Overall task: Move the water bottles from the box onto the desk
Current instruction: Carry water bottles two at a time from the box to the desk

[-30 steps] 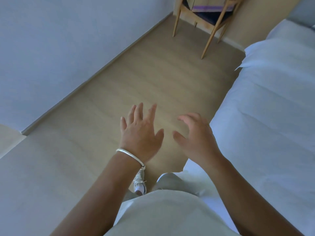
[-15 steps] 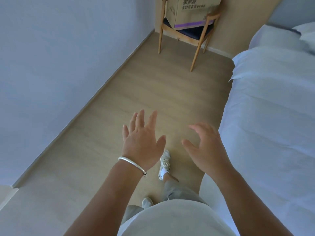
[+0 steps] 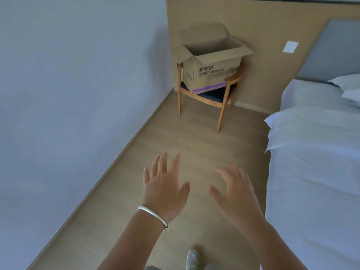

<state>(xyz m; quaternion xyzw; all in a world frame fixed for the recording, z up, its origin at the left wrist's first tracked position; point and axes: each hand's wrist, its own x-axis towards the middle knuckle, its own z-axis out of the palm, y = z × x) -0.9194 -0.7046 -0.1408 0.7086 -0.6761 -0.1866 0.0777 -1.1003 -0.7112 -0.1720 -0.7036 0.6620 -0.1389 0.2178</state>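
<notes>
**Two empty hands, box ahead on a chair**

Two bare hands reach forward over the wooden floor, holding nothing. The left hand (image 3: 164, 189), with a silver bracelet (image 3: 153, 216) at its wrist, has its fingers straight and spread apart. The right hand (image 3: 236, 195) has its fingers apart and loosely curved.

The cardboard box (image 3: 211, 65) sits well beyond the hands, flaps open, on a wooden chair (image 3: 221, 98) against the far wall. Its inside is not visible, so no water bottles can be seen. No desk is in view. A white bed (image 3: 315, 172) lies to the right of the box.

Risks, as a judgement: the box overhangs the chair seat and could tip if pulled by a flap; the walkway between wall and bed is narrow.

Compared with half a second ago, the view has tilted up: the whole box now shows, where only its lower part did.
</notes>
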